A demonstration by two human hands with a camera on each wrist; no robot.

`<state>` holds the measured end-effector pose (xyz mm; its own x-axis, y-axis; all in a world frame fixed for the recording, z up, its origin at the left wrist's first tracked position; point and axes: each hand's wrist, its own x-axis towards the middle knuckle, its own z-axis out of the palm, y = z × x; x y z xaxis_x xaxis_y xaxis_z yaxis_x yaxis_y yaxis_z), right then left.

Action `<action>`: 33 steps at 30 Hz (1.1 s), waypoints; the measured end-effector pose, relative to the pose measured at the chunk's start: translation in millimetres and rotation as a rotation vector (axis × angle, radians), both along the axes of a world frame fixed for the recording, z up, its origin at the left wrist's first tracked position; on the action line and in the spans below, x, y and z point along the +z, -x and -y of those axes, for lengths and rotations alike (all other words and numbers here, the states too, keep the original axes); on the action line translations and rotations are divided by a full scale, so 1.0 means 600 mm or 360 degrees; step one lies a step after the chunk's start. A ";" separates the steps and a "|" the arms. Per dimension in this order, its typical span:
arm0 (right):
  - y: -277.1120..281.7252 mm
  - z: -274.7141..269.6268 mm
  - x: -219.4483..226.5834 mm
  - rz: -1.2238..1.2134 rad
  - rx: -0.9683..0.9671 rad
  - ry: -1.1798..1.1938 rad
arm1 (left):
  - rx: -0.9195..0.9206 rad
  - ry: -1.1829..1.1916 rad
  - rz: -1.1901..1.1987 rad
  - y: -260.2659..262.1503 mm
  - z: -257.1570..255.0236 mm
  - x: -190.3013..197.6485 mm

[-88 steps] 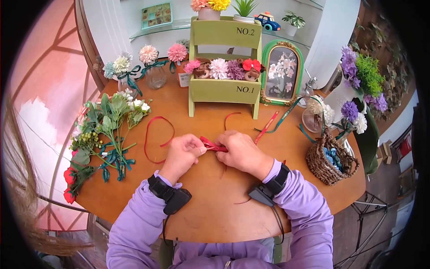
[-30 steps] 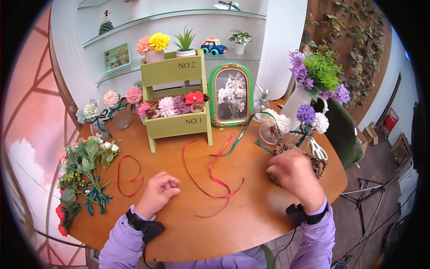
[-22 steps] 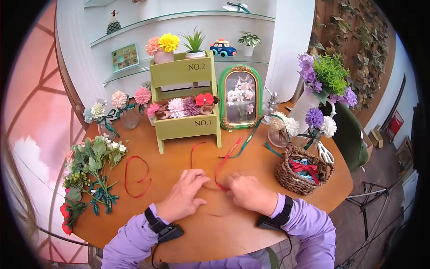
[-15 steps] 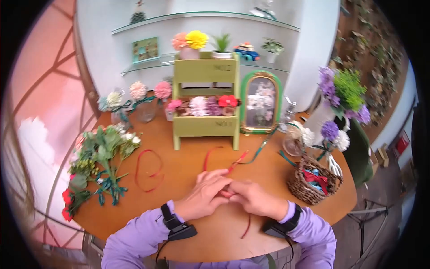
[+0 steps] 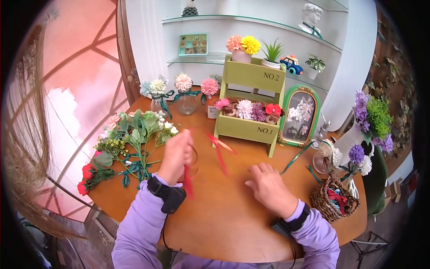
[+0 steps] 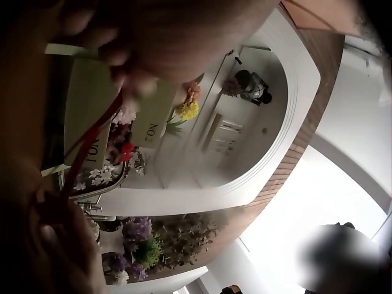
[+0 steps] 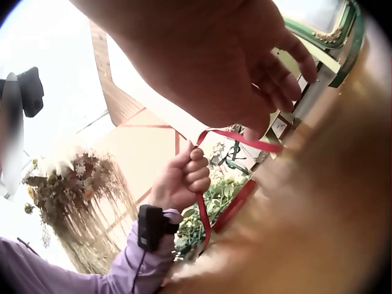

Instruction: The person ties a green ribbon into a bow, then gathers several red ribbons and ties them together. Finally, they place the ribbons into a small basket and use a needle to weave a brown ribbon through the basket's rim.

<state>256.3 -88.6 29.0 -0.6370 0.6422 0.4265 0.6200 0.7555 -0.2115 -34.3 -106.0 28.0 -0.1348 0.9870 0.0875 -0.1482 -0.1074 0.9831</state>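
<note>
Probably light, limp, slightly slippery: red ribbon (image 5: 188, 180) hung above table (image 5: 215, 219) from left hand (image 5: 177, 151), fingers curled round it. Right hand (image 5: 270, 187) held nothing, fingers loosely parted. Flat pinch near end seemed surest.

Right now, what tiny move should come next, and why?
Perhaps bring the right grip to the red ribbon and pinch its free stretch: the left grip is curled round that ribbon, while the right looks open and empty.
</note>
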 end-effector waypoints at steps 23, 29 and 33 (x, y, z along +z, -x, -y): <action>0.117 -0.059 0.056 -0.0394 0.0460 0.0621 | -0.0627 0.0030 -0.0124 -0.003 0.002 -0.002; 0.001 -0.097 0.064 -0.0299 -0.0085 0.0528 | -0.0914 0.0355 0.0003 -0.011 0.004 -0.001; -0.017 -0.080 0.016 -0.0335 0.0089 -0.0159 | -0.0941 0.0420 -0.0369 -0.051 0.017 0.002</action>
<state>266.4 -40.6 38.4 -0.5611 0.5563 0.6130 0.5266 0.8112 -0.2541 -3.5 -116.0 29.4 0.4261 0.8813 -0.2042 0.1094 0.1739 0.9787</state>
